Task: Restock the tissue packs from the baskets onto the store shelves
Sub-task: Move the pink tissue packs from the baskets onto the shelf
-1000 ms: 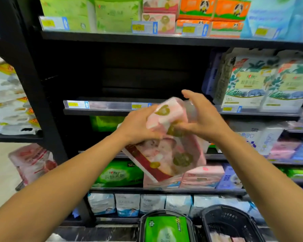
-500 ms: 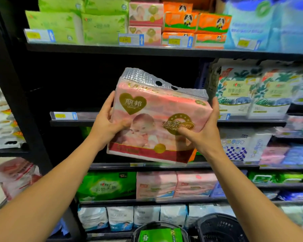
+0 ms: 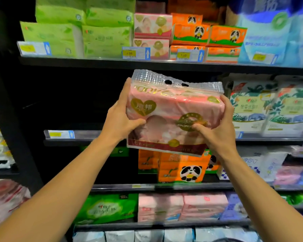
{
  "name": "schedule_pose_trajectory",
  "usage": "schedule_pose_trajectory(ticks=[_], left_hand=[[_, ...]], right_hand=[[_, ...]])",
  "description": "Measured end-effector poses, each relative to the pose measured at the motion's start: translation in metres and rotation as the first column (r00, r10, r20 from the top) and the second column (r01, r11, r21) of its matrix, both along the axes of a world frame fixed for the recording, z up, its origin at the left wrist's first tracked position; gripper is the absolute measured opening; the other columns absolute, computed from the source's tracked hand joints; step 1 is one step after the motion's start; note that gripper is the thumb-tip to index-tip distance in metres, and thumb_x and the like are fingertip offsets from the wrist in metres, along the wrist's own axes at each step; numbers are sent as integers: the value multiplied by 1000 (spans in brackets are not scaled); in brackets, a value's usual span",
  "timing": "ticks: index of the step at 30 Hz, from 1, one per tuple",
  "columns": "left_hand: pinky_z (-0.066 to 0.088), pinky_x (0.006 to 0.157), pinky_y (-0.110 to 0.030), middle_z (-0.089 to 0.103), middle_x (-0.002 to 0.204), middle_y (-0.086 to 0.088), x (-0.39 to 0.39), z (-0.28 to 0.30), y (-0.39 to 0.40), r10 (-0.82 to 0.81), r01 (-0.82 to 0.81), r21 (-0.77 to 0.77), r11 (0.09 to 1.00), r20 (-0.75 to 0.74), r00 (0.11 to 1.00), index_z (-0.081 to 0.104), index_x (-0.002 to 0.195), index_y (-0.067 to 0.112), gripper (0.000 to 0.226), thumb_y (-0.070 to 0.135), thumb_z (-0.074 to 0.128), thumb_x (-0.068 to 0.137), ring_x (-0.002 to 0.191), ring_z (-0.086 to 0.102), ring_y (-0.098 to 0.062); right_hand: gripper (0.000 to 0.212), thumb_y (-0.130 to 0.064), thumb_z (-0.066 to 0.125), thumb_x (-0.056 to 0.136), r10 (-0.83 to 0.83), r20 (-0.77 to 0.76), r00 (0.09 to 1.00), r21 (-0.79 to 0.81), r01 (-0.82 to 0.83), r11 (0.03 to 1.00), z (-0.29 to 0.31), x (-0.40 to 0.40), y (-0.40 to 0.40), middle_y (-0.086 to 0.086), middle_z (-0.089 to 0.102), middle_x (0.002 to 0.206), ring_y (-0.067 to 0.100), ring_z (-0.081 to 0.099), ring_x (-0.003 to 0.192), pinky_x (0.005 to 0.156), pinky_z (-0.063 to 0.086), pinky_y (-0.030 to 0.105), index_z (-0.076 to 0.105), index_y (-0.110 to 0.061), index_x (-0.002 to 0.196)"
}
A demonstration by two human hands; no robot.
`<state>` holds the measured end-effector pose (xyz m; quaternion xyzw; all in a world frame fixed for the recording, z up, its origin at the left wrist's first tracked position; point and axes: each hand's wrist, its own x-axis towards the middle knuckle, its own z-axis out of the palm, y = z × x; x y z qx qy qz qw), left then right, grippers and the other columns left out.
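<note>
Pack: we hold the pink tissue pack (image 3: 175, 112) upright at the centre of the frame, in front of the dark empty bay above the middle shelf (image 3: 87, 139), not yet resting on it.
Risk, slipping: the wrapper looks smooth and soft, so we judge the pack could slide or sag out of our hands if either side eases off before its base sits on the shelf.
Risk, snagging: the clear handle flap at the top of the pack stands close under the upper shelf (image 3: 94, 62); pushed in too high, it could catch on that edge.
Risk, knocking: the floral packs (image 3: 250, 105) stand just right of the bay and could be nudged if we drift that way.
Left hand: our left hand (image 3: 120, 117), left of centre, grips the pack's left side, thumb on the front, fingers running up the side.
Right hand: our right hand (image 3: 219, 130), right of centre, grips the right side, thumb pressed on the front.
Arms: both forearms reach up and forward from the lower corners.
Grip: both closed on the pack.
</note>
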<state>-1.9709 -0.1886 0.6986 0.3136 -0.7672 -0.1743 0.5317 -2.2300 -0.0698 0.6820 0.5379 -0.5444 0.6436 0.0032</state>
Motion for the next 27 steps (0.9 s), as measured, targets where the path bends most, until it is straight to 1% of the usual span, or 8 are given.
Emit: schedule_pose_trajectory(ticks=[3,6,8,10,13,18,23,27], left_hand=[[51,90,-22,55,126,6,-13,9,-14,32,-32,-40,999,-10,999,33,142,45,98,14,88,67,108,60,-12],[47,81,-8,58,123,3,-31,9,-32,51,-54,-33,998,-88,995,37,141,37,91,9,85,69,103,60,-11],[50,88,-17,58,127,1,-45,7,-46,57,-62,-34,997,-123,991,35,141,40,90,9,84,72,107,59,-11],[48,95,-25,56,135,-1,-56,5,-61,67,-75,-55,996,-128,989,34,144,39,90,9,82,74,116,56,-14],[45,95,-23,53,139,-5,-70,-3,-84,103,-111,-70,991,-109,989,33,145,36,88,7,79,76,122,54,-19],[50,95,-28,53,138,-2,-91,-24,-119,89,-90,-12,996,-80,993,30,140,45,88,9,79,77,118,56,-16],[54,85,-32,60,123,2,-110,-32,-157,85,-87,53,995,28,996,31,138,39,82,18,82,76,104,61,-14],[53,74,-41,61,100,-12,-120,-22,-182,177,-198,104,975,184,967,41,112,17,59,30,81,70,89,62,-32]], right_hand=[[103,-12,87,70,-46,-36,998,-20,45,999,12,-8,-17,-4,44,146,19,51,129,98,53,48,26,-48,144],[104,-12,87,72,-121,-98,988,-31,119,992,23,-18,-37,-11,41,145,14,48,128,101,49,42,23,-41,148],[103,-11,85,74,-182,-108,977,-31,180,983,25,-26,-52,-12,42,137,12,49,121,95,48,35,22,-35,151],[103,-11,84,75,-240,-111,964,-33,237,971,24,-34,-68,-2,49,139,20,55,118,92,51,38,20,-37,151],[102,-10,82,77,-290,-116,950,-37,288,957,15,-44,-93,8,49,144,29,55,123,96,51,46,17,-42,148],[99,-15,82,79,-298,-103,949,19,302,953,-11,-60,-131,5,48,146,26,53,125,98,46,37,18,-36,151],[103,-15,83,77,-235,-99,967,105,245,964,-16,-84,-164,-4,45,148,12,50,124,100,42,30,16,-35,153],[97,-22,79,81,-367,-288,884,146,420,896,-12,-93,-192,6,23,160,31,39,136,103,40,43,16,-25,155]])
